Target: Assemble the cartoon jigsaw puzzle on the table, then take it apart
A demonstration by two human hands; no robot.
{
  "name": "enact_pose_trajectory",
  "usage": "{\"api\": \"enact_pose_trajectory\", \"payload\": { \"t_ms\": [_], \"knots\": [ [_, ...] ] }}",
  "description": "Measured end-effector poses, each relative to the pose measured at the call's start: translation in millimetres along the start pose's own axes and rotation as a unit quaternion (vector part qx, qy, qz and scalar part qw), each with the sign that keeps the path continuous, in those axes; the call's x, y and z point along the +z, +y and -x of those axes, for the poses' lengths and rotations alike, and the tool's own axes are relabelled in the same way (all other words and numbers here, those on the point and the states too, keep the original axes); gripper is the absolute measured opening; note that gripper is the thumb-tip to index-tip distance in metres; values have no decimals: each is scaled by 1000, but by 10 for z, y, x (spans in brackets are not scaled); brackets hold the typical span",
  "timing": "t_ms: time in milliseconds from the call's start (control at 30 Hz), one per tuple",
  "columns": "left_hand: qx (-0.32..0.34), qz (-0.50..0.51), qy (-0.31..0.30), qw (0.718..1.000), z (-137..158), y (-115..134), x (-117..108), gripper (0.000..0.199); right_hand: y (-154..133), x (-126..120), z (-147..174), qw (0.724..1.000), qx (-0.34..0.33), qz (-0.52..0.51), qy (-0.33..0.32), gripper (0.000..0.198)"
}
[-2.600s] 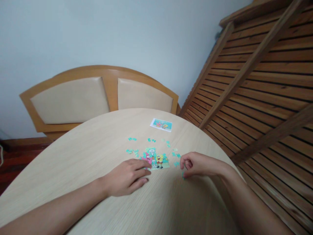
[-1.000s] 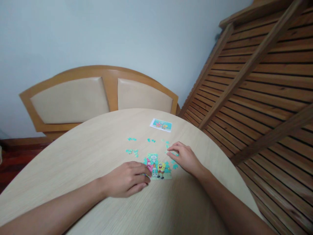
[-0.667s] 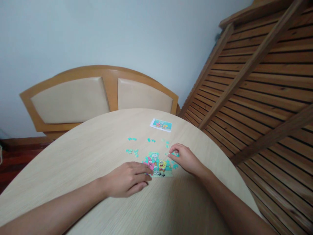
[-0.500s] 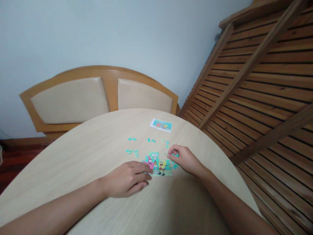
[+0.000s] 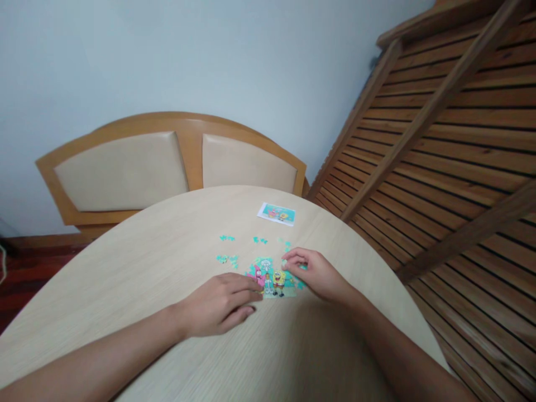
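A partly joined jigsaw puzzle (image 5: 268, 282) with a pink starfish, a pale squid figure and a yellow sponge figure lies on the round table. Fingers stretched out flat, my left hand (image 5: 224, 304) rests over its left edge and covers part of the starfish side. At the puzzle's upper right, my right hand (image 5: 314, 272) pinches a small pale puzzle piece (image 5: 284, 262), partly hidden by the fingertips. Some teal at the puzzle's right side sits beneath that hand.
Loose teal puzzle pieces (image 5: 226, 259) lie in small groups beyond the puzzle. Farther back is a picture card (image 5: 276, 214) with the same cartoon figures. A padded wooden bench back (image 5: 194, 156) stands behind the table (image 5: 167, 251), and a slatted wooden panel (image 5: 439, 156) slopes at the right.
My right hand has shifted slightly left, bringing its fingertips to the puzzle's upper right edge. The puzzle sits slightly farther from me; my left hand stays against it.
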State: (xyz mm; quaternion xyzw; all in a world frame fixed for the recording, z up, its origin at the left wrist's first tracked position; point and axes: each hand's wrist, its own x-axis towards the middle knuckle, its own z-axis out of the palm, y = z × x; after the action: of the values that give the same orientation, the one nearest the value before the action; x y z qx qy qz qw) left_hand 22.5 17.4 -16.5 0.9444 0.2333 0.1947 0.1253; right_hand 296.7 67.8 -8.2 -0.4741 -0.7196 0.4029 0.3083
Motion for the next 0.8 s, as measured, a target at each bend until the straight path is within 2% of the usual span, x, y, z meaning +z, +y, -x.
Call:
{"api": "enact_pose_trajectory", "payload": {
  "t_ms": [167, 300, 433, 533, 667, 800],
  "knots": [
    [-130, 77, 108, 983, -43, 18, 44, 22, -131, 263, 69, 998, 30, -44, -20, 17],
    [-204, 162, 155, 953, -66, 16, 89, 20, -227, 529, 132, 999, -8, -39, -31, 12],
    [-222, 234, 155, 934, -80, -18, 114, 20, -248, 671, 151, 999, -40, -18, -16, 10],
    [-231, 237, 166, 929, -75, -55, 93, 20, -209, 668, 152, 995, -90, 42, -3, 6],
    [-231, 201, 165, 937, -31, -96, 45, 18, -120, 594, 157, 960, -214, 176, -46, 31],
    [-221, 150, 135, 954, 0, -108, 24, 14, -65, 542, 162, 938, -235, 246, -59, 25]
  ]
}}
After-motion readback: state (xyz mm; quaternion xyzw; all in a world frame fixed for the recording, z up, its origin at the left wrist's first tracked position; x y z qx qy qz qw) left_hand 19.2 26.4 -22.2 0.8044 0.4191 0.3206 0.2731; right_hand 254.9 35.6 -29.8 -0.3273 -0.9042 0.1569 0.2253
